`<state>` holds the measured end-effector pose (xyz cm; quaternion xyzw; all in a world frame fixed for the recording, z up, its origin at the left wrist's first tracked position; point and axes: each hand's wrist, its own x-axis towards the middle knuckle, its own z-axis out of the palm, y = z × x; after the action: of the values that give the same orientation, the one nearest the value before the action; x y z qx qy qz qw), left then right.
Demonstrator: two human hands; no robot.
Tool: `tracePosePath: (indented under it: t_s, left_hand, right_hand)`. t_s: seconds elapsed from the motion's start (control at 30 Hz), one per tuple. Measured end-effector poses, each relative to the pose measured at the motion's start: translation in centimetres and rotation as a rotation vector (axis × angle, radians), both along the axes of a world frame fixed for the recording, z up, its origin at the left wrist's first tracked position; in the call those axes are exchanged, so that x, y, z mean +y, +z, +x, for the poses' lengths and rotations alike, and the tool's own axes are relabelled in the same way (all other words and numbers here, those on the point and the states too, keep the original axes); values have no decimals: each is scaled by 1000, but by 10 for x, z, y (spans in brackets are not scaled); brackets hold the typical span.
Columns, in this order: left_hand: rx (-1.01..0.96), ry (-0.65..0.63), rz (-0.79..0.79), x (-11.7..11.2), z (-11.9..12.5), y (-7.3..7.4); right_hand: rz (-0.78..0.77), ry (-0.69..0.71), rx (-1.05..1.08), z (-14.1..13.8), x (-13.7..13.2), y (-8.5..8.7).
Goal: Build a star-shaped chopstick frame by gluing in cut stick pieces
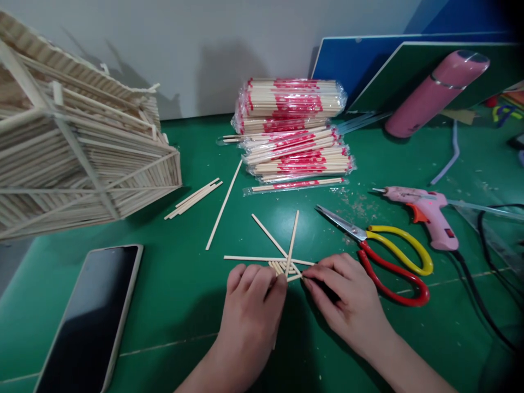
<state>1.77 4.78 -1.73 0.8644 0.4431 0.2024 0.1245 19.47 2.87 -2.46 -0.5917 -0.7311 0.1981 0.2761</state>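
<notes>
Several thin wooden chopsticks [267, 258] cross each other in a small star-like frame on the green table, with short pieces laid side by side in its middle. My left hand [250, 311] is closed over the near left part of this frame; its fingertips press on the sticks and hide some of them. With thumb and fingers pinched, my right hand [347, 297] grips the frame's right corner where stick ends meet. One loose chopstick [224, 205] and a small group of cut sticks [194, 199] lie behind and to the left.
Wrapped chopstick bundles [292, 103] are stacked at the back. Scissors [365, 236] and a pink glue gun [429, 210] with a black cord lie right. A phone [92, 311] and a large stick-built model [61, 147] stand left. A pink bottle [436, 95] leans back right.
</notes>
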Motion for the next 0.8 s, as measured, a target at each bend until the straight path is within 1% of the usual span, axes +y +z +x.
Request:
tracePosePath:
  t_s: [0.2,0.37,0.6,0.8]
  left_hand:
    - [34,33,89,3,0,4]
    - [32,39,95,5,0,7]
    - [50,50,114,5,0,8]
    - [71,52,136,5,2,9]
  right_hand:
    - [17,16,-21,0,0,0]
    - [17,41,-39,1,-1,0]
    - [-10,30,-37,0,-1,1]
    - [2,31,-22,1,0,-1]
